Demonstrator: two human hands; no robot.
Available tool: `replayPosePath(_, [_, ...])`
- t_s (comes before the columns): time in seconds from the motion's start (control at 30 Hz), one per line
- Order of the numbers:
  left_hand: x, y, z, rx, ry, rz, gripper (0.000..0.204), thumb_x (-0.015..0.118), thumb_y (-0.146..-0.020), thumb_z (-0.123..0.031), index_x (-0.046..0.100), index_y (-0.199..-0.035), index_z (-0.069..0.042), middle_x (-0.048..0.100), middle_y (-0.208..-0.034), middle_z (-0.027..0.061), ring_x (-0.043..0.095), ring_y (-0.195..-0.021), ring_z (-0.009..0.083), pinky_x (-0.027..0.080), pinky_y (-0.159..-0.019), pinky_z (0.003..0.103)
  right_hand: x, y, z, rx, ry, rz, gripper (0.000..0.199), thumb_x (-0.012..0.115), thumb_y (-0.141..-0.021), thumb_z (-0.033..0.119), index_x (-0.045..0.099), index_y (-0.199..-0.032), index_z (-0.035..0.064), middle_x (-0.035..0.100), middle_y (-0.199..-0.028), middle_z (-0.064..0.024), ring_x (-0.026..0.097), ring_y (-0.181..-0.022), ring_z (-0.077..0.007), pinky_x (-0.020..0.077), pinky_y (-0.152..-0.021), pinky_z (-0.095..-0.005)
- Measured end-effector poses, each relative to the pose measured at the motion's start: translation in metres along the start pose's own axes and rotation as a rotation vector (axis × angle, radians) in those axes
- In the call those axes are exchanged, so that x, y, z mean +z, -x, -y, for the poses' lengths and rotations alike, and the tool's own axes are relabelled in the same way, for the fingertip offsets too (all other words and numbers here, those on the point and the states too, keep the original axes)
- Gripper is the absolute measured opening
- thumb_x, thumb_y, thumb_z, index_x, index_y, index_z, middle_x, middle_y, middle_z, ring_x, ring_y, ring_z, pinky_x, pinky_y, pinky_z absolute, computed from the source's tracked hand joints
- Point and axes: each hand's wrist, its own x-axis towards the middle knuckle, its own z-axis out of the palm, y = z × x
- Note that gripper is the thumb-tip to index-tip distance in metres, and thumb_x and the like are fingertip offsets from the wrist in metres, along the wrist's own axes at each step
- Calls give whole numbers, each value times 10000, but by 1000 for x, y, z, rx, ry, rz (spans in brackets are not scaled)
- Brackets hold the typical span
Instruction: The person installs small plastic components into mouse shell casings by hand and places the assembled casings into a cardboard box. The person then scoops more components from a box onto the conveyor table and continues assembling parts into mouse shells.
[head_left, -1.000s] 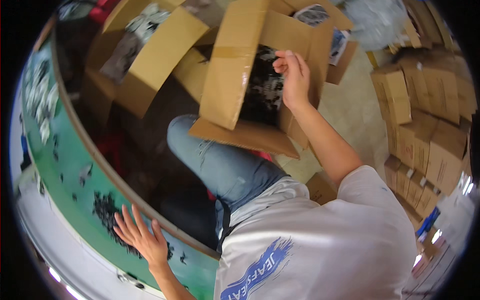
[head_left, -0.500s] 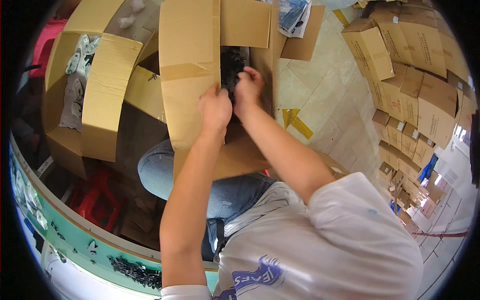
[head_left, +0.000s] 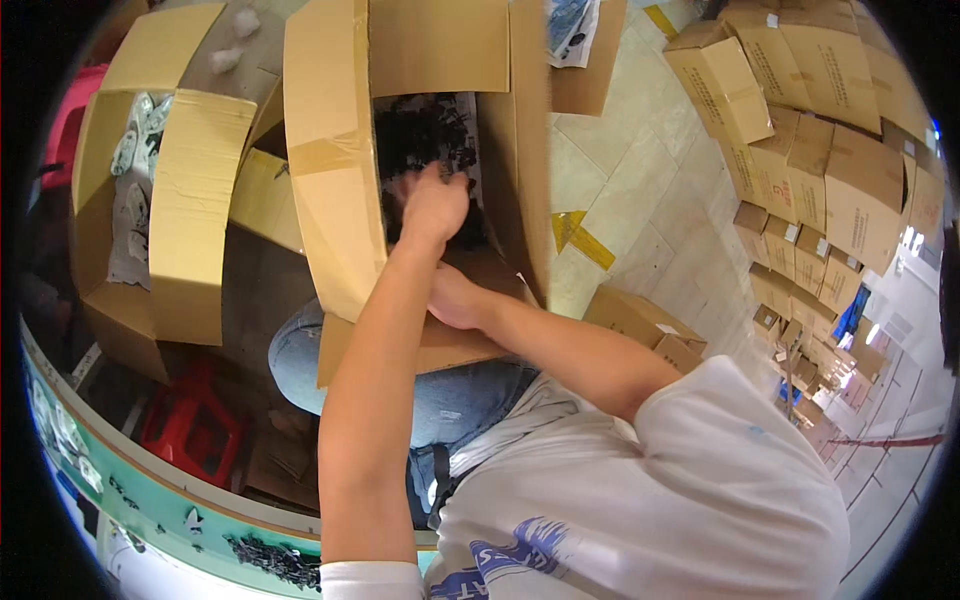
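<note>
An open cardboard box (head_left: 530, 170) stands in front of my knees, its flaps spread. Inside it lies a heap of small black parts (head_left: 420, 130), too fine to name, beside a pale liner. My left hand (head_left: 438, 208) reaches down into the box over these parts, its fingers partly smeared by motion. Closer to me, my right hand (head_left: 458, 298) is at the box's near flap (head_left: 440, 348), beside my left wrist. Its fingertips are hidden behind my left forearm, so I cannot see whether it grips anything.
On the left, another open box (head_left: 195, 220) holds pale wrapped pieces (head_left: 130, 200). A red stool (head_left: 195, 425) stands below it. A green-topped table (head_left: 205, 530) with black parts (head_left: 270, 560) curves along the lower left. Stacked cartons (head_left: 830, 190) line the right side.
My right hand has drawn back from inside the box to its near edge. My left hand has moved farther in. More of the black parts shows, and the view has shifted slightly.
</note>
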Motion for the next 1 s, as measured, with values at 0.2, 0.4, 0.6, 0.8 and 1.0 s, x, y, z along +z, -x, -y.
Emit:
replayPosePath(0.2, [-73, 15, 19, -28, 350, -129, 735, 571, -1064, -303, 303, -1698, -44, 256, -1764, 234, 169, -1656, 359, 171, -1328, 463, -113, 29, 92, -33, 387, -803, 414, 620, -966, 141, 694, -1364, 51, 685, -1362, -95, 599, -1273, -236, 446, -1116, -384])
replayPosePath(0.4, [-71, -35, 127, -446, 645, -30, 583, 513, -1016, -124, 479, -1575, 34, 543, -1579, 207, 509, -1459, 279, 384, -1213, 399, -102, -69, 53, -18, 875, -748, 621, 682, -975, 391, 598, -1507, 81, 425, -1660, -242, 371, -1557, -400, 301, -1276, -520])
replayPosePath(0.6, [41, -83, 163, -194, 68, -406, 736, 579, -1050, -291, 298, -1679, -32, 297, -1733, 255, 316, -1585, 443, 287, -1295, 505, -165, -110, 16, 148, 1050, -1032, 804, 605, -1011, 542, 325, -1707, 252, 141, -1794, -200, 178, -1619, -479, 201, -1316, -568])
replayPosePath(0.8, [16, -116, 190, 202, -311, -439, 836, 615, -1055, -433, 208, -1726, -148, 235, -1745, 251, 276, -1579, 492, 262, -1290, 576, -127, -128, -26, 128, 895, -1228, 667, 596, -1050, 526, 448, -1601, 182, 338, -1675, -210, 313, -1536, -452, 254, -1280, -540])
replayPosePath(1.0, [50, -113, 188, 123, -387, -279, 678, 584, -1063, -492, 386, -1662, -244, 349, -1642, 291, 307, -1522, 514, 289, -1243, 640, -128, -149, -35, 106, 703, -1466, 611, 613, -1065, 468, 519, -1496, 47, 468, -1550, -243, 452, -1422, -427, 371, -1203, -511])
